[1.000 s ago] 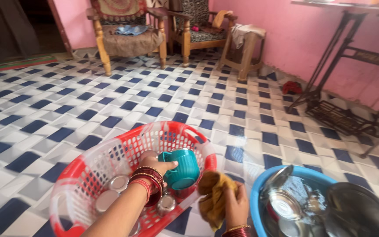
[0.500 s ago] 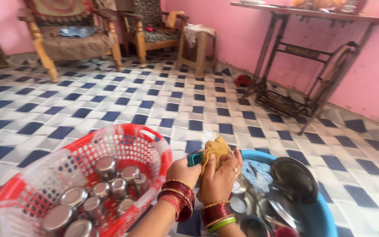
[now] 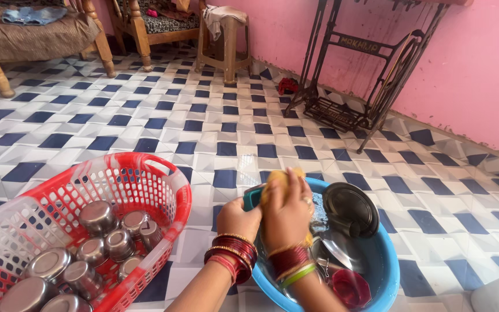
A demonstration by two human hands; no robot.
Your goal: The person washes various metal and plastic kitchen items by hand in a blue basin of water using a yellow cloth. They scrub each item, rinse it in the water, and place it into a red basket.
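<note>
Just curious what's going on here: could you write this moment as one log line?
left hand: holds teal cup | right hand: presses yellow cloth on it | over blue tub | red basket of steel cups beside

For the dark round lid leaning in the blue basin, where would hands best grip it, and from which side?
Probably by the upper rim of the dark lid, coming from above. It leans tilted against the blue basin wall with that edge free, while its lower edge sits among the steel utensils.

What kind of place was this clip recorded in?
Most likely a room in a home, with dishes being washed on the floor. Signs: the blue-and-white tiled floor, wooden armchairs along a pink wall, and a treadle sewing machine stand.
</note>
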